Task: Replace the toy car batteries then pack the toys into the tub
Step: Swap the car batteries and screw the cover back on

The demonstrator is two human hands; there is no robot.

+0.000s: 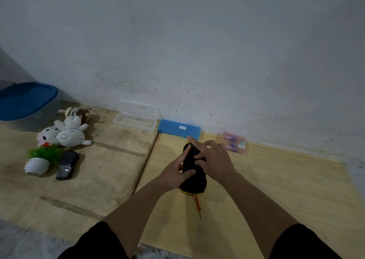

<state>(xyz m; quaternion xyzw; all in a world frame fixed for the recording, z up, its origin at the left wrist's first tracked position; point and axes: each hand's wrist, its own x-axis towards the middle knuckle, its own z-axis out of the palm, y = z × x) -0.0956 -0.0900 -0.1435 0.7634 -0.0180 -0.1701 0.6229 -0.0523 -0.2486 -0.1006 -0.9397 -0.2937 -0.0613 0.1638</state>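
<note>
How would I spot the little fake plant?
Start at the blue-lidded tub far left. In front of it lies a heap of toys. The plant is nearest you, tipped over: the only green thing, in a white pot.

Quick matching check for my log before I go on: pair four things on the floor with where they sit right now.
Things:
1. toy car
2. tub
3. blue box
4. red screwdriver

Places:
A. far left, blue lid on
B. on the floor just below the car
C. held in both hands
D. against the wall, beyond the hands

Pairs: 1-C, 2-A, 3-D, 4-B
</note>
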